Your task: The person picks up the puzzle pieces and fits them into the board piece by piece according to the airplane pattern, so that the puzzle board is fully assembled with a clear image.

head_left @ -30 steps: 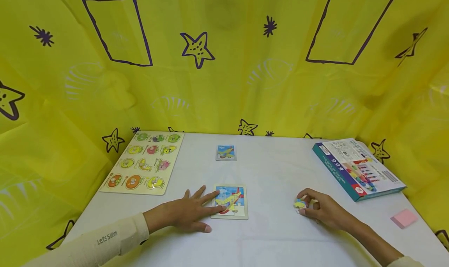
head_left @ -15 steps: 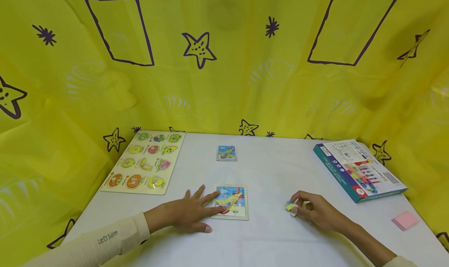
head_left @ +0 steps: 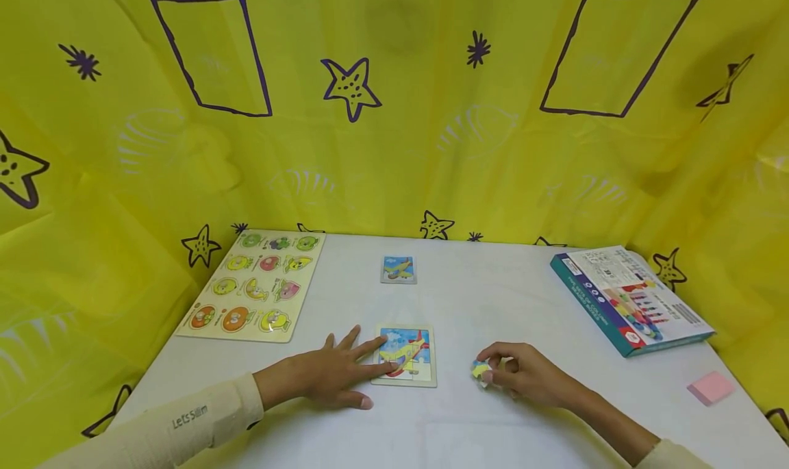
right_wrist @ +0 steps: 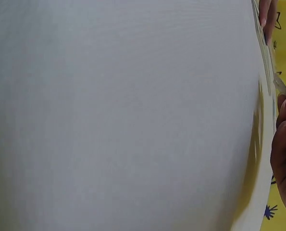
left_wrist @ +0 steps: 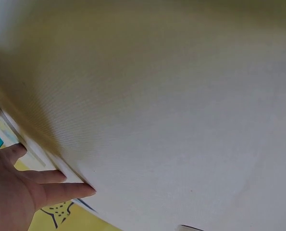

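Observation:
A small square airplane jigsaw puzzle (head_left: 420, 371) in a pale frame lies on the white table. My left hand (head_left: 335, 373) is spread flat, two fingertips resting on the puzzle's left side. In the left wrist view that hand (left_wrist: 18, 192) shows with its fingers straight. To the right of the frame, my right hand (head_left: 524, 372) pinches a jigsaw piece (head_left: 479, 370) coloured blue, yellow and white between thumb and fingers, apart from the puzzle. The right wrist view shows the piece (right_wrist: 280, 85) edge-on at the fingertips. Behind the puzzle lies a small airplane picture card (head_left: 398, 269).
A board of fruit pictures (head_left: 253, 285) lies at the left back. At the right stand a colourful flat box (head_left: 631, 298) with a teal side and, nearer, a pink block (head_left: 711, 387). Yellow patterned cloth (head_left: 394, 147) hangs around the table.
My right hand has moved left with the jigsaw piece, closer to the puzzle frame. The left hand has stayed in place on the puzzle.

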`<move>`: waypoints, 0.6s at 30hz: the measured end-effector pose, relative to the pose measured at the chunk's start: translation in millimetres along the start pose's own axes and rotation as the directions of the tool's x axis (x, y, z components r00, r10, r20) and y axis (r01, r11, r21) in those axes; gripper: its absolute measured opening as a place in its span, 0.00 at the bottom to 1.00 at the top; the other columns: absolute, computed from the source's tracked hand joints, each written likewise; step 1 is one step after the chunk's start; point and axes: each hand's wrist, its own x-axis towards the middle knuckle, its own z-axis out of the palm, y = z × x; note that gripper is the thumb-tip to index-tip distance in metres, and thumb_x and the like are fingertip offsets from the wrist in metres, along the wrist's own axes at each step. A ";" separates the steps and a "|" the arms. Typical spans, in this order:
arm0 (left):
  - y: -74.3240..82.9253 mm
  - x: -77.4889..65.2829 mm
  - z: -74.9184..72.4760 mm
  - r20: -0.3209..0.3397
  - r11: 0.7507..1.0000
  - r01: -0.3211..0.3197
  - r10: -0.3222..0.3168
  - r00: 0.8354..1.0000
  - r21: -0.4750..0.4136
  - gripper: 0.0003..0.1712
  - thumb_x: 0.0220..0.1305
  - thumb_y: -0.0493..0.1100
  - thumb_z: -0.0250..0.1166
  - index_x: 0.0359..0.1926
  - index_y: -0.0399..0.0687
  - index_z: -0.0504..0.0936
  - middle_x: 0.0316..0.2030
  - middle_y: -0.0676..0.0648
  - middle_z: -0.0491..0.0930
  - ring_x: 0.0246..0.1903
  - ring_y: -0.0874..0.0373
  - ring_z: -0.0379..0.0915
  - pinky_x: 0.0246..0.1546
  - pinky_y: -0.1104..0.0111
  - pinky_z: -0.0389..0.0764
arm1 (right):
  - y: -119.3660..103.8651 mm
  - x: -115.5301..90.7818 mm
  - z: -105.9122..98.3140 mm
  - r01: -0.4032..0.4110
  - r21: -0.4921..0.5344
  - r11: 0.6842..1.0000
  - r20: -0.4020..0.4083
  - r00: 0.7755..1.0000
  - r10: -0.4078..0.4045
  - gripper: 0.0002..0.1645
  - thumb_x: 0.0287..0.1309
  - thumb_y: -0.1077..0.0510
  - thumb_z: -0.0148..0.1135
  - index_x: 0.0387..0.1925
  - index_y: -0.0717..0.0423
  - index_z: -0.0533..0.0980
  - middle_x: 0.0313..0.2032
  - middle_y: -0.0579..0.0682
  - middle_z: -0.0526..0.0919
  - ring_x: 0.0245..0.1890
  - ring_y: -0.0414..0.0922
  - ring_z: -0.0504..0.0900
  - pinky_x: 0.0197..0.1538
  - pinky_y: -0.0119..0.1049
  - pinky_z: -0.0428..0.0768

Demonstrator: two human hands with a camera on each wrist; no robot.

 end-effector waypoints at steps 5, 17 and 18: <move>0.5 0.3 0.5 -0.003 1.000 -0.006 0.006 1.000 -0.005 0.39 0.70 0.73 0.48 0.77 0.82 0.49 0.81 0.48 0.43 0.74 0.25 0.44 0.58 0.27 0.62 | -1.4 9.9 12.3 -0.007 0.057 0.998 0.043 0.999 0.005 0.19 0.65 0.59 0.65 0.55 0.63 0.77 0.40 0.53 0.75 0.18 0.36 0.72 0.22 0.25 0.71; 2.0 0.1 -1.3 -0.004 1.000 0.010 -0.010 1.000 0.013 0.39 0.69 0.73 0.48 0.77 0.82 0.50 0.81 0.49 0.42 0.74 0.26 0.44 0.59 0.28 0.62 | -17.1 35.6 37.1 0.056 0.088 0.995 0.061 0.996 -0.061 0.19 0.61 0.66 0.65 0.54 0.65 0.77 0.40 0.55 0.77 0.18 0.35 0.71 0.24 0.25 0.72; 2.0 0.0 -1.7 -0.003 1.000 0.011 -0.011 1.000 0.011 0.39 0.69 0.73 0.48 0.77 0.82 0.50 0.81 0.49 0.42 0.74 0.26 0.44 0.59 0.28 0.61 | -18.4 38.1 40.1 0.064 0.084 0.994 0.058 0.996 -0.069 0.19 0.60 0.67 0.65 0.53 0.64 0.77 0.39 0.54 0.77 0.18 0.35 0.71 0.24 0.25 0.72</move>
